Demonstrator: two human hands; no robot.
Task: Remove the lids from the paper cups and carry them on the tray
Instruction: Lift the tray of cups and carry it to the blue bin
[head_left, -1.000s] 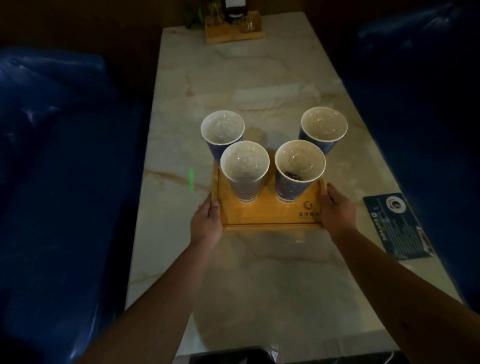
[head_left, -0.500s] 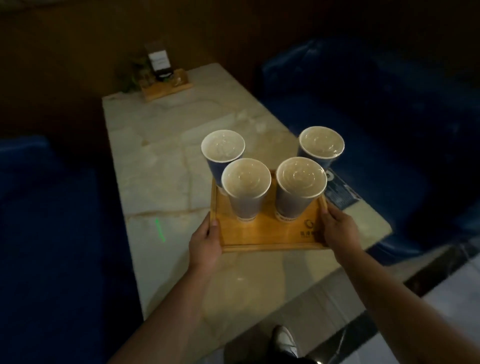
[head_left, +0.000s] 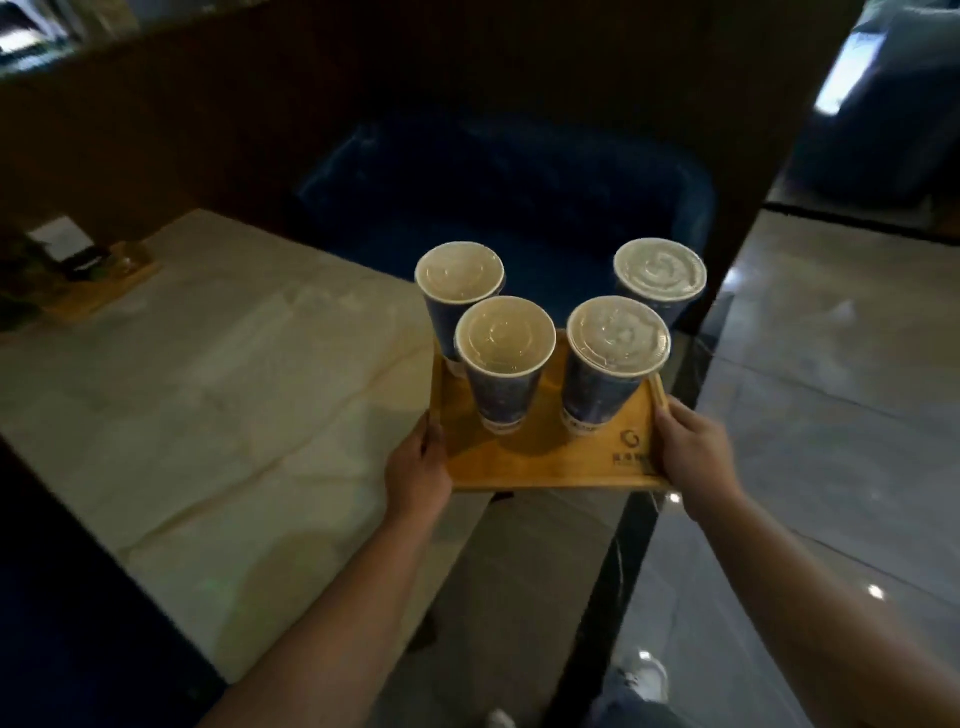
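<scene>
Marble table (head_left: 208, 395) left of tray (head_left: 545, 467), blue sofa (head_left: 519, 197) beyond.

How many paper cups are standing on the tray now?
4: far-left cup, near-left cup, near-right cup, far-right cup. None seems hidden.

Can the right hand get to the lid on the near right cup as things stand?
Probably not yet. The right hand grips the wooden tray, which is in the air with the left hand on the other edge. The near right cup is close, with open space between.
</scene>
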